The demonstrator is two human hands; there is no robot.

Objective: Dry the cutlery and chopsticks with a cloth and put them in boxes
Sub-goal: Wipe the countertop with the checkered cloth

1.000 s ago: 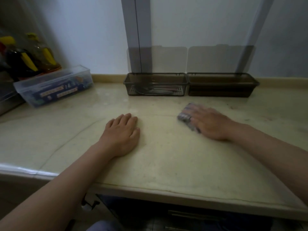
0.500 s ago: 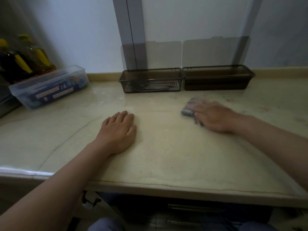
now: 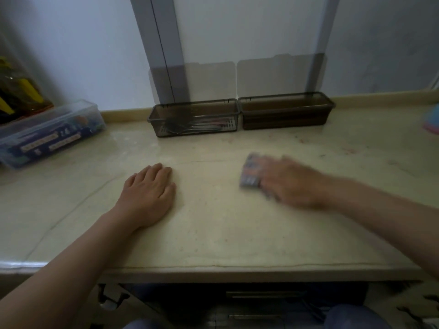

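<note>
Two dark see-through boxes stand side by side at the back wall with their lids up. The left box [image 3: 152,119] holds metal cutlery [image 3: 190,127]; the right box [image 3: 331,106] looks dark inside and its contents cannot be made out. My left hand [image 3: 148,193] lies flat on the counter, holding nothing. My right hand [image 3: 291,182], blurred by motion, presses flat on a folded bluish checked cloth [image 3: 250,170] on the counter in front of the boxes.
A clear lidded container [image 3: 51,132] with blue packets sits at the left, oil bottles [image 3: 16,93] behind it. A pink and blue object [image 3: 431,121] shows at the right edge. The counter's front edge [image 3: 213,269] runs below my forearms.
My right hand has slid the cloth over the counter, back and forth in a small area. My left hand has stayed flat in place.
</note>
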